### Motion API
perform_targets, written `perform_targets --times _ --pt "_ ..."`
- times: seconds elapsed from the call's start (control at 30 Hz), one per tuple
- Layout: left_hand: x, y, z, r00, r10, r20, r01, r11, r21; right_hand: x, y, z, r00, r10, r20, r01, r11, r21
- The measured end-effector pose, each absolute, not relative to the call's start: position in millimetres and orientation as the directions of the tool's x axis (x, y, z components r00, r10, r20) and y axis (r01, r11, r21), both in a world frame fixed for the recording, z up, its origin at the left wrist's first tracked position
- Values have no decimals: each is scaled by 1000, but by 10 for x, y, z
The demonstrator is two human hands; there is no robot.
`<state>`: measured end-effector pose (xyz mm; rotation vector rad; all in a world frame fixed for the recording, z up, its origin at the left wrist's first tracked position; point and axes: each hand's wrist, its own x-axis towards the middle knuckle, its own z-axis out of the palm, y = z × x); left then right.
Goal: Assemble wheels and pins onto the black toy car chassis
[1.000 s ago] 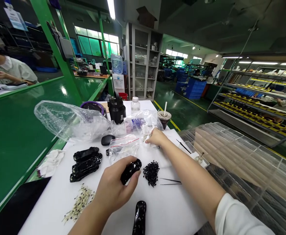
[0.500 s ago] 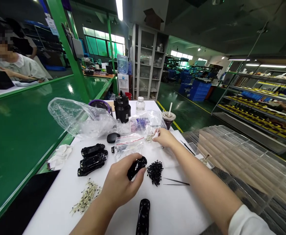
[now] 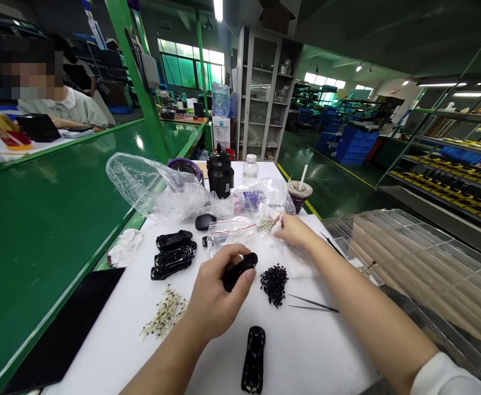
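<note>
Left hand (image 3: 219, 296): fingers and thumb curled around a glossy black waisted body (image 3: 237, 273), held just left of the heap of black pieces (image 3: 274, 284), to which all positions below refer. Right hand (image 3: 293, 229): beyond the heap, fingertips drawn close together beside a cluster of small pale pieces (image 3: 265, 225); whether they grip anything cannot be told.

Both reach over a smooth white counter (image 3: 310, 340). Right of the heap lie slim dark tweezers (image 3: 314, 303), their parted tips toward it. On the near side rests a single black shell (image 3: 253, 359), elongated and shiny; well to the left, three similar shells (image 3: 176, 256) sit side by side, and nearer on that side are scattered slender pale pieces (image 3: 165, 315), many dark-ended.

Beyond and left, a clear zip bag (image 3: 232, 231) shows a red seal line. Farther beyond stand a black flask (image 3: 220, 178), its white vertical lettering too small to read, a transparent bottle (image 3: 250, 170) and a cup (image 3: 300, 195) with a straw.

Room: far left, a glossy green surface (image 3: 79, 181) with another person (image 3: 79, 107) behind it; far beyond, a water dispenser (image 3: 221, 129) and a glazed cabinet (image 3: 260, 93); far right, a metal rack (image 3: 458, 159).
</note>
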<state>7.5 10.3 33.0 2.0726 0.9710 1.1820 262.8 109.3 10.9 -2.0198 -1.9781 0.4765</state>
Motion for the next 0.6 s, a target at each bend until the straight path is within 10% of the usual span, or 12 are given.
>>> perform_targets --times 0.43,0.6 --pt "95 136 282 345 745 570 338 -666 666 2761 -13 764 135 956 261 882 5 -471" --pt "103 156 213 425 612 667 398 -788 470 3347 -820 988 458 651 606 824 -54 -564"
